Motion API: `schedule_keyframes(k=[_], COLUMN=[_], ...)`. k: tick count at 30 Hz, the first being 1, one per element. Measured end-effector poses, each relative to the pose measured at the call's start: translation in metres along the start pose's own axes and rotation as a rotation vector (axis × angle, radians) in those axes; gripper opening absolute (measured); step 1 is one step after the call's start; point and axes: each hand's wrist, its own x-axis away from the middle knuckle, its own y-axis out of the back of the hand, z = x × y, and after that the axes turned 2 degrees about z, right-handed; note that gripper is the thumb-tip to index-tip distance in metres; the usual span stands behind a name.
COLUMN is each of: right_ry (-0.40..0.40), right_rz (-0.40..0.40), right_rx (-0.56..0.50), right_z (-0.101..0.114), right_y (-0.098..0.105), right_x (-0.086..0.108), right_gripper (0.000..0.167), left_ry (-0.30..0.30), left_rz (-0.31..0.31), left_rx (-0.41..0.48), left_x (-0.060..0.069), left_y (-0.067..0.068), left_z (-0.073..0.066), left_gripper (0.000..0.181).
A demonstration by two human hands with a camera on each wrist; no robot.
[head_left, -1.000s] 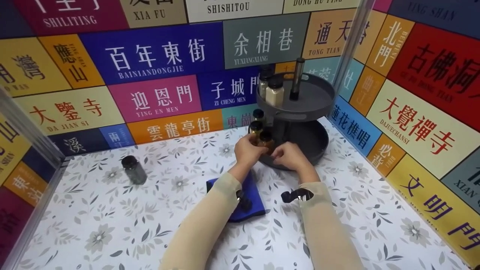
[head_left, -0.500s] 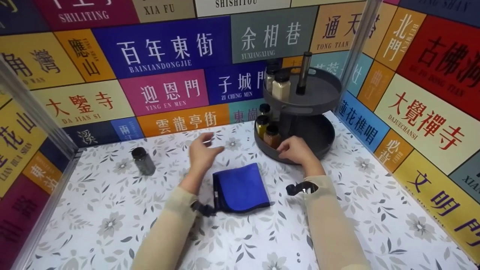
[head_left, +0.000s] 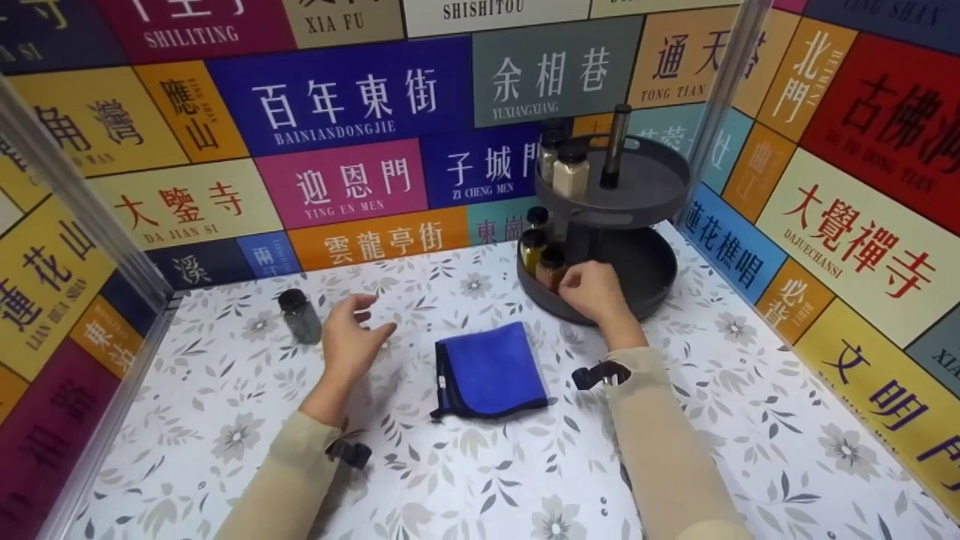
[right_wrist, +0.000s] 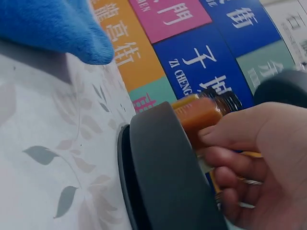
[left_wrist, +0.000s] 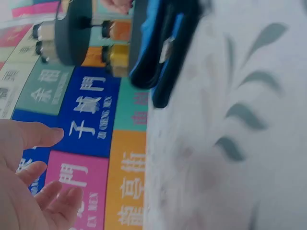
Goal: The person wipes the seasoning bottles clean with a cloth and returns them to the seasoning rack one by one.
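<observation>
My left hand [head_left: 351, 341] is in the air just right of a dark, black-capped jar [head_left: 301, 321], thumb and fingers apart and empty; the left wrist view shows the same hand [left_wrist: 36, 177]. At the lower tier [head_left: 645, 274] of a grey two-tier stand, my right hand [head_left: 596, 292] has loosely curled fingers beside a brownish-orange jar [head_left: 550, 271]. In the right wrist view, its thumb [right_wrist: 235, 127] overlaps the orange jar [right_wrist: 194, 115]; whether it touches is unclear. A yellow jar [head_left: 531, 251] stands close behind.
A folded blue cloth [head_left: 491, 371] lies between my forearms. The upper tier [head_left: 645, 187] carries a cream-filled jar [head_left: 570, 176] and another behind it. Another black-capped jar [head_left: 535, 219] is at the back of the lower tier. Sign-covered walls [head_left: 337, 90] border the table.
My left hand has let go at the orange jar and moved left, near the dark jar. My right hand has stayed by the lower tier, and the cloth is now uncovered.
</observation>
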Motion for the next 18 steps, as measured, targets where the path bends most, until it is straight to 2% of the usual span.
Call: schedule_keyframes(k=[2,4,7,10,12,14,16,18], right_ry=[0.022,0.038,0.057,0.067,0.067,0.054,0.032,0.001], right_rz=[-0.015,0.030,0.179,0.339,0.410,0.448,0.457,0.440], right_rx=[0.004,-0.022,-0.069,-0.062,-0.019,0.024,0.053,0.065], right_z=[0.011,0.025,0.045,0.060,0.064,0.065,0.065,0.064], right_y=[0.000,-0.003,-0.014,-0.026,-0.035,-0.044,-0.051,-0.056], right_x=[-0.001,-0.001,0.000,0.001,0.002,0.004,0.006,0.008], right_gripper=[0.009,0.009,0.009,0.017,0.024,0.031,0.036,0.038], left_ry=[-0.005,-0.011,-0.016,0.000,0.036,0.089,0.167,0.246], left_rz=[-0.029,-0.075,-0.169,-0.298,-0.382,-0.433,-0.431,-0.392], left_rx=[0.028,0.040,0.027,0.000,-0.014,-0.028,-0.041,-0.053], left_x=[-0.006,-0.011,-0.016,-0.022,-0.026,-0.030,-0.033,-0.036], left_y=[0.006,0.014,0.032,0.051,0.061,0.068,0.072,0.075], left_z=[0.000,0.000,0.004,0.011,0.019,0.029,0.038,0.046], left_gripper=[0.048,0.045,0.043,0.044,0.047,0.052,0.059,0.067])
